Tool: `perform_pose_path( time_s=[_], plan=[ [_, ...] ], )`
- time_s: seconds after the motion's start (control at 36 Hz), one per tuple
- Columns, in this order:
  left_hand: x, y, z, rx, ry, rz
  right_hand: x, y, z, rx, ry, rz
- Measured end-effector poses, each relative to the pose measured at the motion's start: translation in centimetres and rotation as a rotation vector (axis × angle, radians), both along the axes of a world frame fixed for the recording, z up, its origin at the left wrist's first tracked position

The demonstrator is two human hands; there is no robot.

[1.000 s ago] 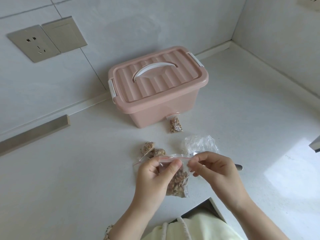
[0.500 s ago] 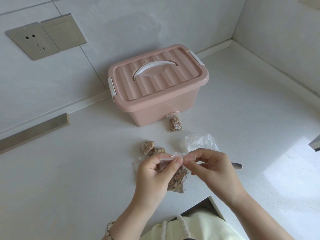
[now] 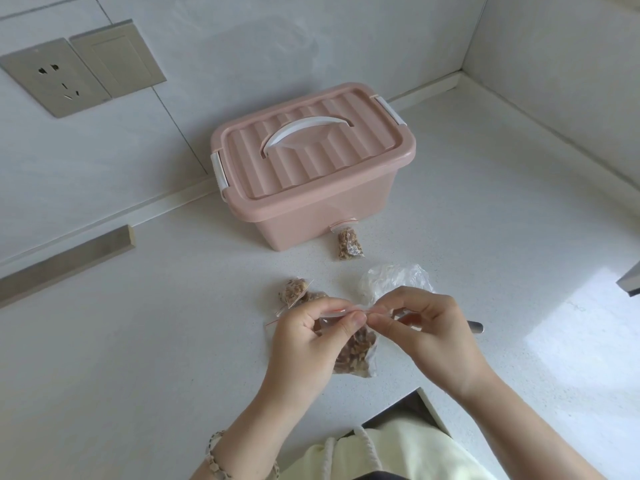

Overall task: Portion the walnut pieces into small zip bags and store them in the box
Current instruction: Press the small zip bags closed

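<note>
A small zip bag of walnut pieces (image 3: 355, 353) hangs between my hands above the counter. My left hand (image 3: 304, 348) pinches the left half of its red zip strip, and my right hand (image 3: 422, 327) pinches the strip right beside it, thumbs nearly touching. Two filled zip bags (image 3: 294, 292) lie just beyond my left hand. Another filled bag (image 3: 349, 244) leans against the front of the pink box (image 3: 311, 174), whose lid is down with its white handle flat.
A crumpled clear plastic bag (image 3: 394, 280) lies behind my right hand. A metal utensil handle (image 3: 474, 326) pokes out right of that hand. Walls with a socket plate (image 3: 55, 77) close the back and right. The counter edge (image 3: 426, 403) is near my body.
My right hand has slid left along the zip strip toward my left thumb, and the bag has been lifted slightly. The camera view has shifted a little.
</note>
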State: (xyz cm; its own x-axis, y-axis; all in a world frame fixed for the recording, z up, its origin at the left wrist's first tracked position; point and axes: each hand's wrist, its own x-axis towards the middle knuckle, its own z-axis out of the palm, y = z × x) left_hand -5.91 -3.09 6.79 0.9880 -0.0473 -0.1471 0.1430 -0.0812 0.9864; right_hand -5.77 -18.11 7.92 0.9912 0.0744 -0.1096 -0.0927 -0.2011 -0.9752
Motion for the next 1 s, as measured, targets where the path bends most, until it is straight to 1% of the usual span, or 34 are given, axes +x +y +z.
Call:
perform_pose_path(
  time_s=[0.17,0.31,0.5,0.56,0.61,0.64,0.72,0.83,0.92,0.94,1.0],
  plan=[
    [0.0,0.0,0.6,0.037,0.034,-0.003,-0.2,0.1,-0.1,-0.051,-0.070,-0.010],
    [0.3,0.0,1.6,-0.049,0.061,0.047,-0.1,0.0,0.0,-0.037,-0.154,-0.027],
    [0.4,0.7,2.1,-0.230,0.168,0.237,0.0,-0.1,0.3,-0.040,-0.171,-0.024],
    [0.8,2.0,1.9,-0.332,0.184,0.351,0.4,-1.3,0.2,0.018,-0.110,-0.119],
    [1.5,4.3,1.8,-0.384,0.140,0.466,0.8,-3.2,0.5,0.058,-0.057,-0.205],
    [1.7,5.4,1.7,-0.354,0.100,0.483,0.9,-4.2,0.8,0.032,-0.058,-0.197],
    [1.9,6.2,1.5,-0.184,0.039,0.403,1.0,-5.2,1.1,-0.047,-0.043,-0.104],
    [1.7,2.9,0.4,-0.123,0.115,0.108,1.7,-4.2,0.5,-0.072,-0.052,-0.011],
    [1.3,1.0,-0.5,0.039,0.094,-0.101,2.1,-2.9,-0.1,-0.090,-0.062,0.070],
    [1.2,0.5,-0.4,0.064,0.081,-0.135,2.1,-2.4,-0.3,-0.098,-0.062,0.095],
    [0.9,0.0,-0.3,0.055,0.049,-0.134,2.1,-1.9,-0.7,-0.107,-0.064,0.134]
  ],
)
